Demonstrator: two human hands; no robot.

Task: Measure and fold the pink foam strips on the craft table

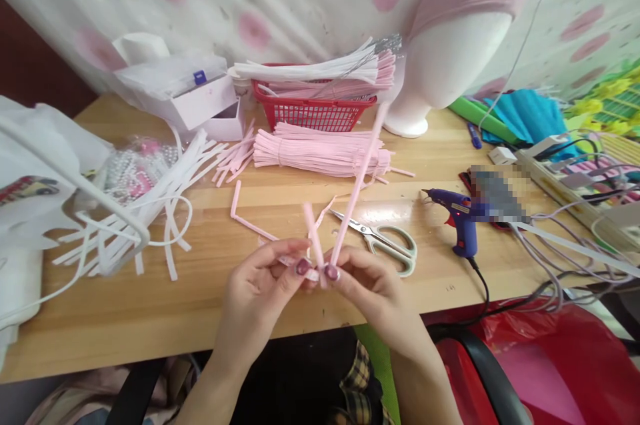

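Observation:
Over the front of the table, my left hand [263,291] and my right hand [373,288] meet, thumbs close together. Both are closed on a pink pipe cleaner [359,188]. One long end rises from the right fingers, and a shorter piece [314,231] stands up between the hands. Beneath my left thumb is a pale strip, partly hidden by the fingers. Just beyond lie scissors [383,238] with pale handles and a thin pink strip [326,210]. A bent pink pipe cleaner [250,223] lies left of them.
Behind lie a bundle of pink pipe cleaners [315,150] and a red basket [315,111]. White strips [155,211] and a bag of beads [137,168] are left. A blue glue gun [463,218], cables [545,271] and a white foam head [450,65] are right.

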